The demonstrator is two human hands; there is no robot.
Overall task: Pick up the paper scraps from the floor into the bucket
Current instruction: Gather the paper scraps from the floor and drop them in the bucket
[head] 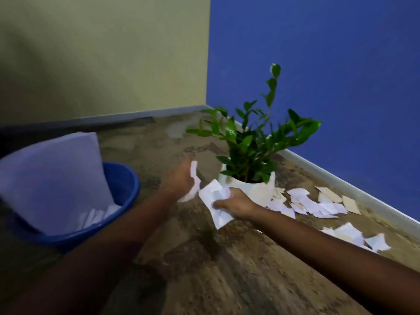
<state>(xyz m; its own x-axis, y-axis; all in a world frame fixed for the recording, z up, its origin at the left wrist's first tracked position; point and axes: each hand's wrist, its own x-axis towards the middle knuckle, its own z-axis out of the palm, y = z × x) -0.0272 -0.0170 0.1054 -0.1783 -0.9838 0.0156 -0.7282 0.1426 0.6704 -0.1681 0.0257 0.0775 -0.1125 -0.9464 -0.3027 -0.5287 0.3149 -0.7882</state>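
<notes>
A blue bucket (123, 180) stands on the floor at the left, with a large pale sheet (54, 178) leaning in it and white scraps at its bottom. My left hand (179, 178) is raised over the floor to the right of the bucket, gripping a white paper scrap (193, 178). My right hand (236, 203) is beside it, closed on a bunch of white paper scraps (214, 201). Several more loose scraps (313, 203) lie on the floor to the right of the plant pot, and others (354, 235) lie nearer to me.
A green plant in a white pot (252, 189) stands just behind my hands, near the blue wall (318, 64). A yellow wall (102, 53) meets it at the corner. Grey skirting runs along both walls. The floor (204, 269) is mottled brown.
</notes>
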